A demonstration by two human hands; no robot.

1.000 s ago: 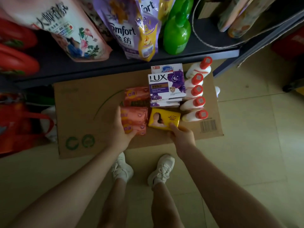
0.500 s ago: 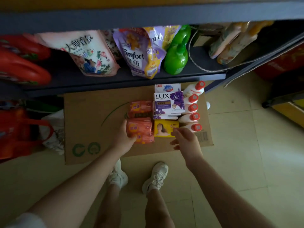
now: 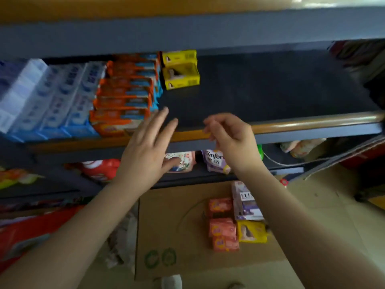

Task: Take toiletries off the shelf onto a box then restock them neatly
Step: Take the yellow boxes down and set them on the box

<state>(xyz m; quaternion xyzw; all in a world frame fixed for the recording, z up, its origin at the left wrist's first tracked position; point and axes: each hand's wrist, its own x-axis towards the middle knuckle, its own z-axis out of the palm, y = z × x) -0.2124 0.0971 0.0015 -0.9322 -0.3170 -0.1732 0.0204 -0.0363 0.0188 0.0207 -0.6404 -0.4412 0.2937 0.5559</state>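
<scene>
Both my hands are raised in front of the dark shelf (image 3: pixel 270 86) and hold nothing. My left hand (image 3: pixel 145 151) has straight, spread fingers near the shelf's front edge, just right of the orange soap boxes (image 3: pixel 125 94). My right hand (image 3: pixel 231 138) hangs beside it with loosely curled fingers. Yellow soap boxes (image 3: pixel 180 69) sit at the back of the shelf. Below, the cardboard box (image 3: pixel 173 226) on the floor carries pink soap packs (image 3: pixel 223 228), a yellow soap pack (image 3: pixel 251 231) and a purple LUX box (image 3: pixel 246 203).
Blue-and-white boxes (image 3: pixel 45 97) fill the shelf's left part. A wooden rail (image 3: pixel 312 122) runs along its front edge. The lower shelf holds refill pouches (image 3: pixel 215 160) and a red pack (image 3: pixel 102 166). Red bags (image 3: pixel 25 232) stand at the left on the floor.
I have looked up from the box to the shelf. Both hands have left the soap packs on the box and risen, holding nothing, to the shelf's front edge.
</scene>
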